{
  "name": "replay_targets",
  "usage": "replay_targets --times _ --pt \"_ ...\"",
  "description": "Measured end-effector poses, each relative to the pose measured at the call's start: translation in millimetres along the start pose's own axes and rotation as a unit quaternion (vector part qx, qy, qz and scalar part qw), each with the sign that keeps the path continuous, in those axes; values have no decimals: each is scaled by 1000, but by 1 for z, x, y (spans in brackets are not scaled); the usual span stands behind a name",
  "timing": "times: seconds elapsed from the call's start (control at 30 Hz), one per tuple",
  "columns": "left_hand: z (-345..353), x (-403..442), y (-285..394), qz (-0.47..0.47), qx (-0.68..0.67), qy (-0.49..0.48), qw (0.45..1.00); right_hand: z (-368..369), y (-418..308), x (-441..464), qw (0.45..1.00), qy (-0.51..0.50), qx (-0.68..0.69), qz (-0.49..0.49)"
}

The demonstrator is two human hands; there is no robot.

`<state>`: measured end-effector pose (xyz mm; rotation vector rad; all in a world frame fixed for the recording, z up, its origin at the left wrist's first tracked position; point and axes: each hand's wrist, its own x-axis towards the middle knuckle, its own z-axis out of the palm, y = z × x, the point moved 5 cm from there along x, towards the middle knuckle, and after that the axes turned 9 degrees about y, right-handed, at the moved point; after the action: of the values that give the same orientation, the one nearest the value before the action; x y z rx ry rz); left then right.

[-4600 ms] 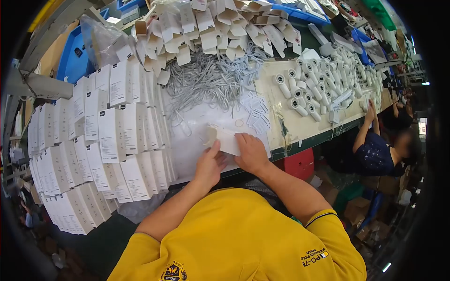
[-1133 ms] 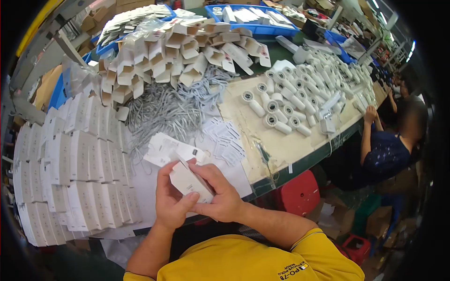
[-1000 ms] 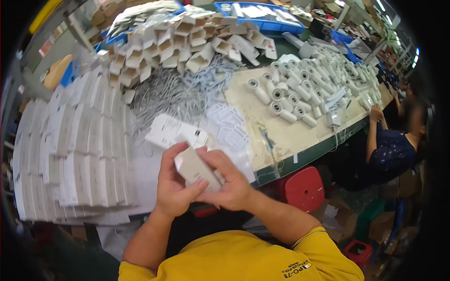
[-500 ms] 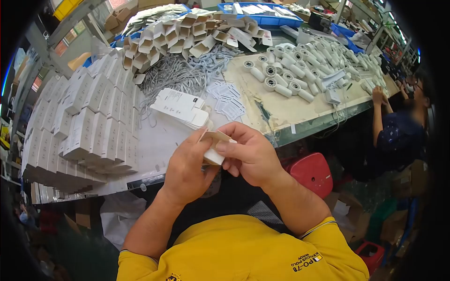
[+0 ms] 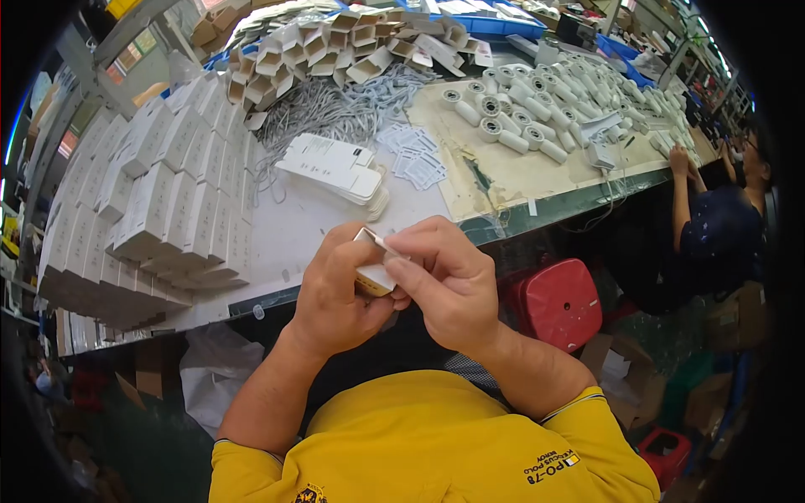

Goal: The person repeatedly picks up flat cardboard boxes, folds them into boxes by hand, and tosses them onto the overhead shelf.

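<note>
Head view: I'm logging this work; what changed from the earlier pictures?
Flat white cardboard cartons now lie on the white tabletop, unlike at first. The right hand, earlier along the small white cardboard box, now pinches its flap. The grey cord pile stayed put.

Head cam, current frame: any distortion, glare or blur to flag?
Head view: wide-angle warp with black corners, stacked white cardboard boxes slanting at left; head view: blue-white light streak at the far left edge; head view: bare left hand, bare right hand and small white cardboard box fairly sharp, but the stacked boxes' print is too small to read.
</note>
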<state>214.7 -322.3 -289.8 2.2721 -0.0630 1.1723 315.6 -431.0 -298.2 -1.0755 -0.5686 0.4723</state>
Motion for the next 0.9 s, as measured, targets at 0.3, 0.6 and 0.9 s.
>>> replay_targets --times 0.3,0.6,0.9 --pt "-1 -14 -14 -15 11 10 1000 7 12 3 987 9 28 155" --pt "5 -7 -15 -18 48 -20 998 -1 12 15 980 6 -31 198" --pt "1 -2 -24 -60 -5 -8 998 1 20 30 988 -20 -114 100"
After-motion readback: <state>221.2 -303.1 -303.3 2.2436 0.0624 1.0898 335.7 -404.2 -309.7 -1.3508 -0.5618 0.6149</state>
